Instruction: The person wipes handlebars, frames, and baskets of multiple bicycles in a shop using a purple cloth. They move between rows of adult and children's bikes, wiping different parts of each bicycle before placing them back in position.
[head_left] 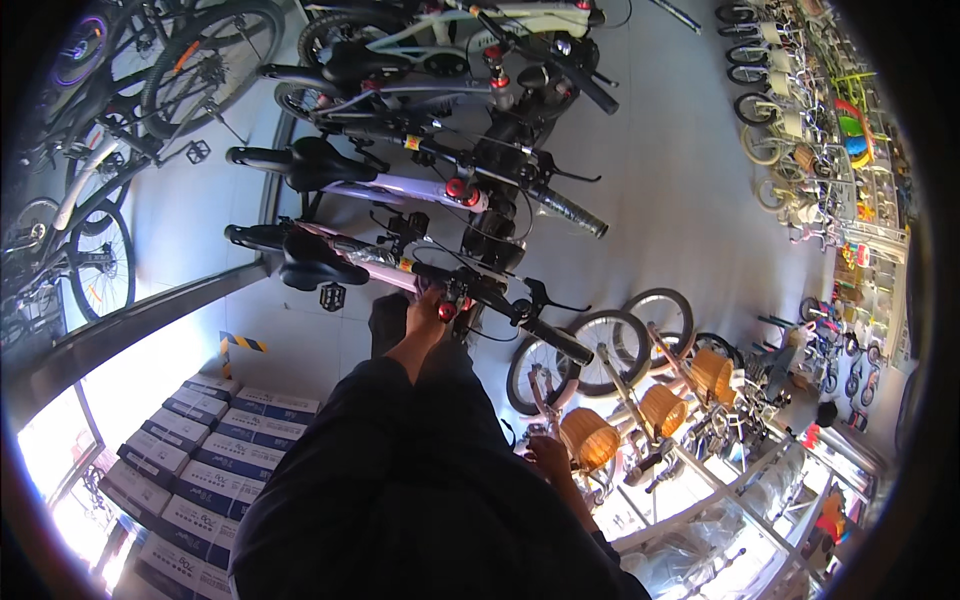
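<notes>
Just ahead of my legs stands a pink bicycle [385, 272] with a black saddle [318, 258] and a black handlebar [545, 335]. My left hand [428, 308] is closed on its frame by the red ring [447, 313] below the handlebar; the fingertips are partly hidden. Lower on the right hangs my right hand [548, 456], loosely curled with the fingers a little apart, and nothing shows in it. Nearest to it is a wicker basket [590, 438] on another bicycle.
Beyond the pink bicycle stands a lilac bicycle [400, 186], with more bicycles behind it. Stacked boxes [215, 470] stand at lower left, below a metal rail [150, 300]. Bicycles with baskets [662, 410] crowd the right, and small bicycles [760, 110] line the far right.
</notes>
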